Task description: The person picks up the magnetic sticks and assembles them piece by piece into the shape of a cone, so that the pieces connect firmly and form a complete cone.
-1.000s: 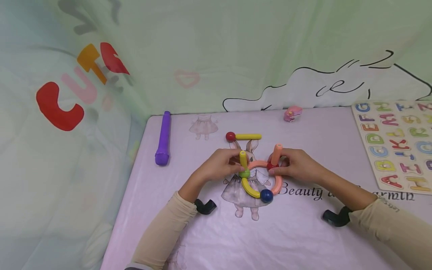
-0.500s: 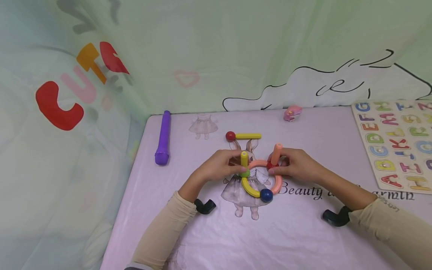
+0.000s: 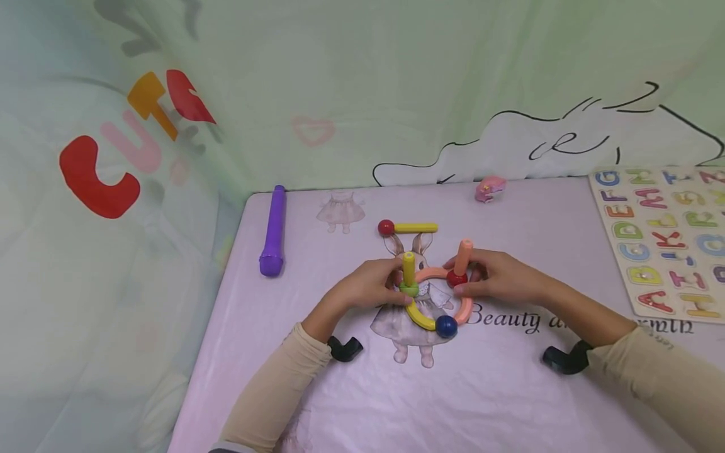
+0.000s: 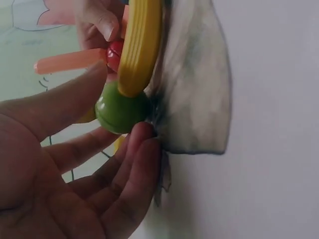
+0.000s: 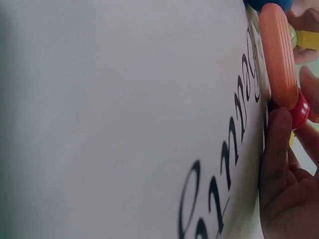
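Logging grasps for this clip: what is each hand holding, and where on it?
The left hand pinches the green ball joining the yellow sticks. The right hand pinches the red ball under the upright orange stick.

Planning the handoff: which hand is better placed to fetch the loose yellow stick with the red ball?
Probably left. The left hand lies nearer the yellow stick and its red ball; the right hand pinches the far joint.
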The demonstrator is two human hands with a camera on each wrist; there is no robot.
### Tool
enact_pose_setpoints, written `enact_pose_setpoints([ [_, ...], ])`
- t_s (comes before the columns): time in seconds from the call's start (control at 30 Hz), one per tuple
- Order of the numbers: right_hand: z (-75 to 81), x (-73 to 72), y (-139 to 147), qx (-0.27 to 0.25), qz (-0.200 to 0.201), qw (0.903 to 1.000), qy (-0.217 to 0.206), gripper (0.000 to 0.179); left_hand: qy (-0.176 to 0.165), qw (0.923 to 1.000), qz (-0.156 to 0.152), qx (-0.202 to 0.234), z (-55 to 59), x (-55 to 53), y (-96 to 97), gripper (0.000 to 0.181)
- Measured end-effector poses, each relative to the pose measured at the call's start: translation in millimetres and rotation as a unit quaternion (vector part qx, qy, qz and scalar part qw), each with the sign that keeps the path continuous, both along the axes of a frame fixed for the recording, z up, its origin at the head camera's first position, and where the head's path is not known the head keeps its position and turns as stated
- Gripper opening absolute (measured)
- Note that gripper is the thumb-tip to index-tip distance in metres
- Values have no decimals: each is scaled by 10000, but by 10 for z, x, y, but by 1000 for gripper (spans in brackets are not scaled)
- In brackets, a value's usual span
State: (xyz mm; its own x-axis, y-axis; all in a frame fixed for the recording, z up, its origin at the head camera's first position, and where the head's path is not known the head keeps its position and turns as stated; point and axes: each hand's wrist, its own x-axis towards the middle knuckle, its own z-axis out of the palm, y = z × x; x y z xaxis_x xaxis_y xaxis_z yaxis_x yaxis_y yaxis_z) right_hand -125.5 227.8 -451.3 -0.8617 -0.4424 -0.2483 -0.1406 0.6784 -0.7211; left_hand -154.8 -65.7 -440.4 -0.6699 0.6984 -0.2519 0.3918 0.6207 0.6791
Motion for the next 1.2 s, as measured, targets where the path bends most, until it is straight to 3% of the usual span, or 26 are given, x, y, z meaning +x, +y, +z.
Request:
enact_pose_setpoints([
  [0.4,-12,6,15,-333,-171,9992,-124,38,339,9988,294,-200,-24,-36,81,27],
  [0.67,19,7,28,-345,300,9985,-315,44,586,9975,400,-57,-29,-94,120,38],
  [0.77,4,3,32,-386,473,9976,-327,39,676,9972,327,26,-35,-132,136,36],
  [0.93,-22,-4,33,-363,545,9975,-262,32,540,9977,372,158,-42,-212,145,37],
  [1.03,-30,-7,37,-353,537,9977,-232,33,461,9973,529,214,-5,-271,132,37],
  [1.2,-41,-5,44,-324,499,9980,-232,36,799,9917,931,377,103,-405,105,30],
])
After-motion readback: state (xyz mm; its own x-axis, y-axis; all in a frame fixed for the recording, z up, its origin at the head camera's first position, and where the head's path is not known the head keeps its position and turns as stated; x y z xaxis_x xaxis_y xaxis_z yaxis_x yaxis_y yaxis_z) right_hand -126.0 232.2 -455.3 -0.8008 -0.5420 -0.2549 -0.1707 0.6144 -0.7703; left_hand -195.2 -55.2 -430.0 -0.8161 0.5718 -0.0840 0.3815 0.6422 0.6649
